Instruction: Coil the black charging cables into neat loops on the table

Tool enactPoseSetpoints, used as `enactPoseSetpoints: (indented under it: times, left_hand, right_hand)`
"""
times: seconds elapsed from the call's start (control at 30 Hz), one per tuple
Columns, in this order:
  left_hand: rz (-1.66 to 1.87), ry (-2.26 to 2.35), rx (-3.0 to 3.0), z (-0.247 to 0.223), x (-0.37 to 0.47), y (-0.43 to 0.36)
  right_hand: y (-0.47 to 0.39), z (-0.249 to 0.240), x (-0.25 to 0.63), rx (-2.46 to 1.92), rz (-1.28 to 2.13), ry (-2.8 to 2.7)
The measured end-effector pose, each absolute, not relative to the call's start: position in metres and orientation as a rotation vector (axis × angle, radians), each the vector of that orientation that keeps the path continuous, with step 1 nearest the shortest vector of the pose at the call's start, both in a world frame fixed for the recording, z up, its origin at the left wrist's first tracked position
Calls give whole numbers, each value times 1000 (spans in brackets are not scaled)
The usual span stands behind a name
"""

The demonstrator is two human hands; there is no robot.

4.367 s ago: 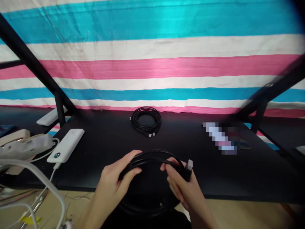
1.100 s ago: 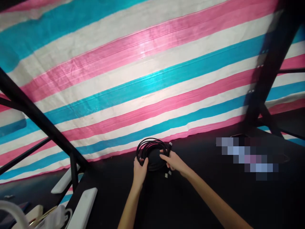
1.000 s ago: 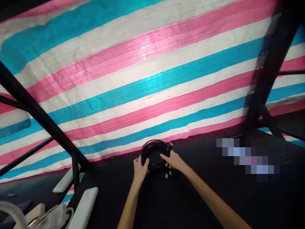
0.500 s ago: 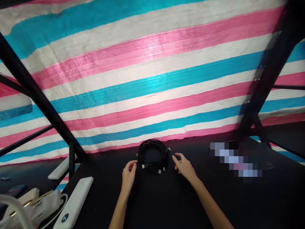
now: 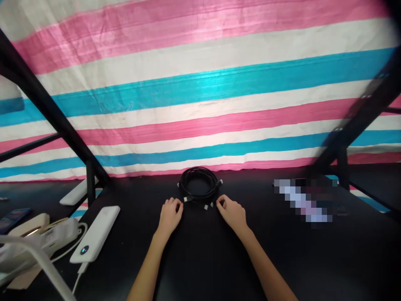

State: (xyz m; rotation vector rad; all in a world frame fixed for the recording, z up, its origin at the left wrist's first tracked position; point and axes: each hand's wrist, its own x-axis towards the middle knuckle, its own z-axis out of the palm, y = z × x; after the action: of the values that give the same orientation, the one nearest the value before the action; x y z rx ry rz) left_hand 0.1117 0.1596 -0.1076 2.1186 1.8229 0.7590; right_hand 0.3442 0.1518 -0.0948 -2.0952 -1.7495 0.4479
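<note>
A coil of black cables lies on the black table near its back edge, with several light-coloured plugs around its rim. My left hand rests at the coil's lower left, fingers curled and thumb tip meeting the index finger. Close to those fingertips is a pale plug. On the lower right, my right hand has thumb and index finger pinched together beside a small plug. Anything between the fingertips of either hand is too small to make out.
To the left lies a white power bank with a white cable plugged in. Beyond it are a white power strip, a phone and another white slab. Black frame bars flank a striped sheet. A pixelated patch hides something on the right.
The view has tilted down, so the table sits higher in the picture. Both hands have closed from loosely parted fingers, and my right hand has come nearer the coil's front plugs.
</note>
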Motion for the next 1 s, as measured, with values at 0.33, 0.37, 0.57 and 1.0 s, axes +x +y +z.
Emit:
enactPoseSetpoints:
  times: [0.33, 0.37, 0.57, 1.0]
  left_hand:
    - [581, 1882, 2241, -108, 110, 157]
    - [574, 1885, 2245, -108, 110, 157]
    - [564, 1895, 2256, -110, 111, 158]
    - [550, 1892, 2292, -112, 109, 159]
  right_hand:
    - [154, -101, 345, -2117, 414, -1769]
    - [154, -101, 345, -2119, 411, -1769]
    - [154, -101, 345, -2131, 403, -1760]
    - [154, -99, 344, -2127, 418, -1755]
